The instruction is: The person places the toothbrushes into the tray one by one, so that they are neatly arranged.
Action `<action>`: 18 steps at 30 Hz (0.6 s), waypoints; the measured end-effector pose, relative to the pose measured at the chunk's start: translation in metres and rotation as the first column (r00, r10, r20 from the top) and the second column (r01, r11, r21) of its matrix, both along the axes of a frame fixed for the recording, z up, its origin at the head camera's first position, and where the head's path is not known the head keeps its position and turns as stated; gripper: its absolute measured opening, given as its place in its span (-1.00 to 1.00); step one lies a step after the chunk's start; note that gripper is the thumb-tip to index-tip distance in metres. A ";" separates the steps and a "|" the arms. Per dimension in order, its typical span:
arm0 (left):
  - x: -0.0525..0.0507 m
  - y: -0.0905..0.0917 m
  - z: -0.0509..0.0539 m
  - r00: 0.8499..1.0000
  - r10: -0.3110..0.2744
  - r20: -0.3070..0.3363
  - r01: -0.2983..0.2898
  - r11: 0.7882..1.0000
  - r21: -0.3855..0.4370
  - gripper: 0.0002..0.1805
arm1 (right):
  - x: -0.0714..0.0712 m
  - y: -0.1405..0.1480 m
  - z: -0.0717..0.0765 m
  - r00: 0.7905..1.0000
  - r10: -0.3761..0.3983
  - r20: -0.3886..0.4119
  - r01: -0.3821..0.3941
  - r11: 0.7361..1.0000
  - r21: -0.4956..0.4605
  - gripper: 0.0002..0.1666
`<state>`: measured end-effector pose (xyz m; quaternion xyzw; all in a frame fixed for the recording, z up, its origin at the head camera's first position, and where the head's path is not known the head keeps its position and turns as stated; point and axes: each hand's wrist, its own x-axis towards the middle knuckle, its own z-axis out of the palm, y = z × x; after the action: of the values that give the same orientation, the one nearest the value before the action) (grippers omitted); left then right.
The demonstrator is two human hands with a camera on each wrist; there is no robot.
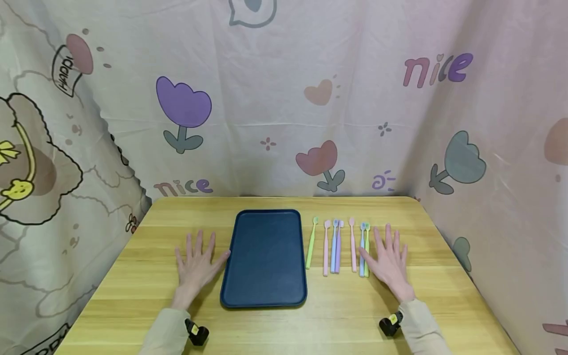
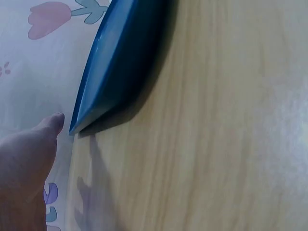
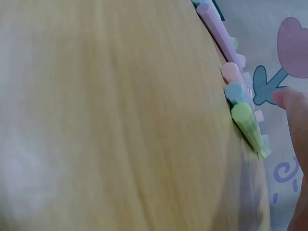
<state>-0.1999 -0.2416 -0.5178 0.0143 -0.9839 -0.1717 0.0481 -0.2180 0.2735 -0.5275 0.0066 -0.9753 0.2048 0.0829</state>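
In the head view a dark blue tray [image 1: 266, 261] lies on the table, with several toothbrushes in a row to its right: a green one [image 1: 312, 244] nearest the tray, then pink [image 1: 326, 249], blue and purple ones, another pink [image 1: 352, 246], and a blue and green pair at the right end. My left hand [image 1: 195, 266], fingers spread, is at the tray's left edge, thumb close to the rim. My right hand [image 1: 390, 261], also spread and holding nothing, is beside the right-end green toothbrush [image 1: 367, 251]. The left wrist view shows the tray's corner [image 2: 106, 72] past my thumb.
The wooden table [image 1: 266, 330] reaches back to a printed curtain [image 1: 266, 98], which also hangs along the left and right sides. A black wrist device [image 1: 197, 334] is on my left sleeve and another [image 1: 390, 325] on my right.
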 end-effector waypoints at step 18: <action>0.004 0.001 0.000 0.992 -0.111 0.062 0.080 0.923 0.375 -0.05 | -0.007 0.014 0.008 0.998 0.067 -0.022 -0.070 0.961 -0.269 0.10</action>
<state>-0.1959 -0.2407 -0.5173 -0.0178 -0.9341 -0.3565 -0.0041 -0.2252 0.2880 -0.5197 0.0303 -0.9370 0.3381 0.0823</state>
